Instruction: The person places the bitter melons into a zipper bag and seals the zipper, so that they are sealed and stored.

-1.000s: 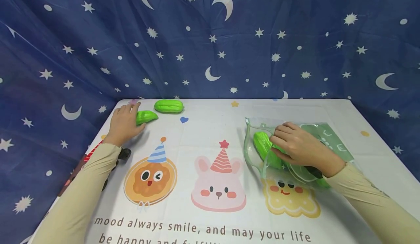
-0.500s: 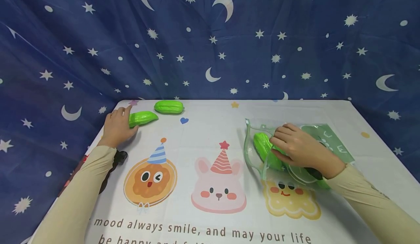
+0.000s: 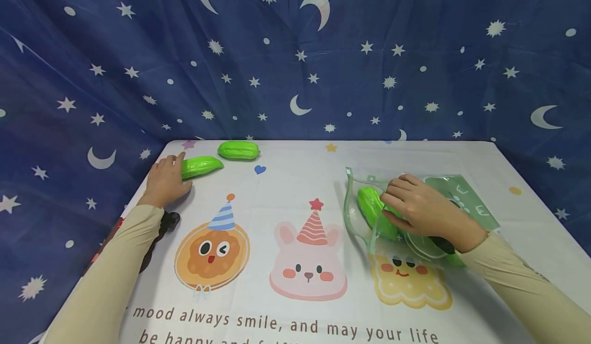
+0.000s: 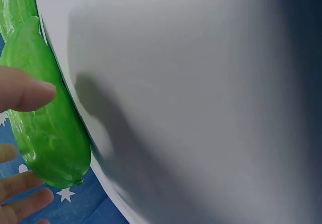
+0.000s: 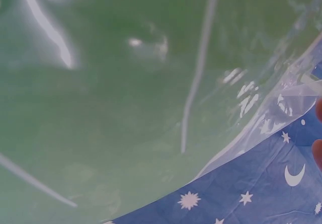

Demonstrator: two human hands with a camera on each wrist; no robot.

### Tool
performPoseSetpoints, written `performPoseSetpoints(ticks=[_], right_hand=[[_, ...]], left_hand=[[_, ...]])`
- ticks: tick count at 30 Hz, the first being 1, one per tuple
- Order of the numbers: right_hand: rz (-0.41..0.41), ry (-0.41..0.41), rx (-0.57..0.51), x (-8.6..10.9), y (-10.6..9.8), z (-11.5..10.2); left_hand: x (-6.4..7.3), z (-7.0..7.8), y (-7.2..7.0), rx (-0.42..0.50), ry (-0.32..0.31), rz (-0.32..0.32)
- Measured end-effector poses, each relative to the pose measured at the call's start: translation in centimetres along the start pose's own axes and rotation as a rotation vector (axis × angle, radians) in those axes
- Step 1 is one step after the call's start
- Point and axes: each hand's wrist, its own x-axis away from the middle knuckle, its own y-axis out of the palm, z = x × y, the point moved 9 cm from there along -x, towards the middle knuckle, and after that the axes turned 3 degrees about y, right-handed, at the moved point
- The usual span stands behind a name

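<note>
At the table's far left, my left hand lies around the blunt end of a bright green toy cucumber. In the left wrist view its thumb overlaps the toy cucumber, while the other fingers stay spread near the stem end. On the right, my right hand grips the edge of a clear and green zip bag, whose mouth gapes to the left. Inside the bag shows another green toy cucumber, partly behind the hand. The green bag panel fills most of the right wrist view.
A further green toy cucumber lies near the back edge, right of the left hand. A printed white cloth covers the table. Behind and to the left hangs a blue star-and-moon curtain.
My left hand has shifted slightly left along the toy cucumber, uncovering more of it. The right hand and the bag have stayed in place.
</note>
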Motion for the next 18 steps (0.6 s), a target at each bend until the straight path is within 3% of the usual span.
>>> performPoseSetpoints(ticks=[18], right_hand=[[0.013, -0.005, 0.006, 0.08, -0.06, -0.01]], left_hand=[[0.16, 0.38, 0.09, -0.023, 0.002, -0.035]])
